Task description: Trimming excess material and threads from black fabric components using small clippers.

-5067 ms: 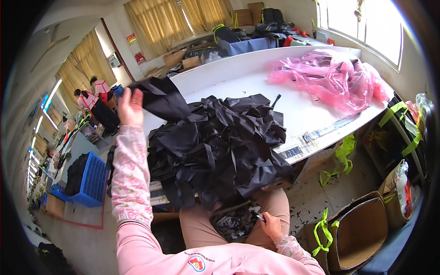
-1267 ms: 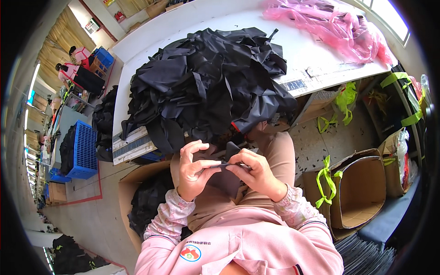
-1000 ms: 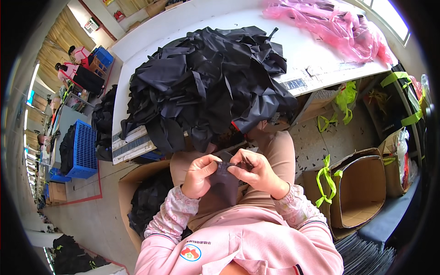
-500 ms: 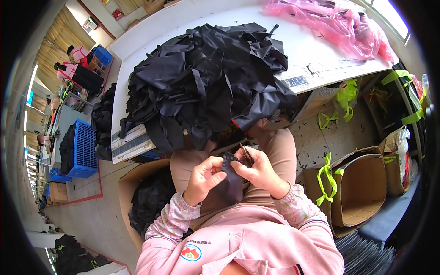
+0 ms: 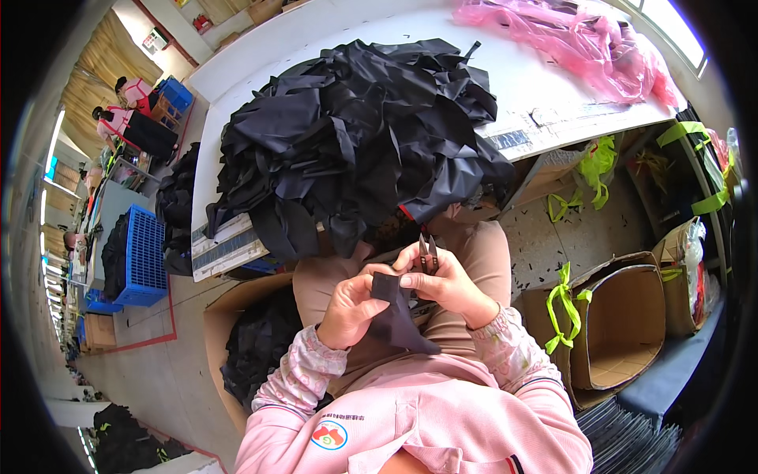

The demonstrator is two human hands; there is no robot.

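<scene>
Above my lap, my left hand [image 5: 347,310] pinches the upper edge of a small black fabric piece [image 5: 395,322] between thumb and fingers. The rest of the piece hangs down toward my shirt. My right hand [image 5: 455,286] is closed around a small pair of thread snips [image 5: 428,254], whose two pointed blades stick up past the fingers, slightly apart. Its thumb also presses on the fabric's top right corner. Just beyond my knees, a large heap of black fabric pieces [image 5: 355,134] covers much of the white table [image 5: 553,122] and droops over its near edge.
A pink plastic bag [image 5: 576,47] lies at the table's far right. Open cardboard boxes [image 5: 624,324] stand right of me, one tied with a green strip [image 5: 562,316]. Left of my legs, another box [image 5: 215,332] holds black fabric. A blue crate [image 5: 144,257] and two people are farther left.
The snips have turned from lying across my right hand to pointing upward. My left fingers have moved onto the fabric's top edge, and its lower end has swung right.
</scene>
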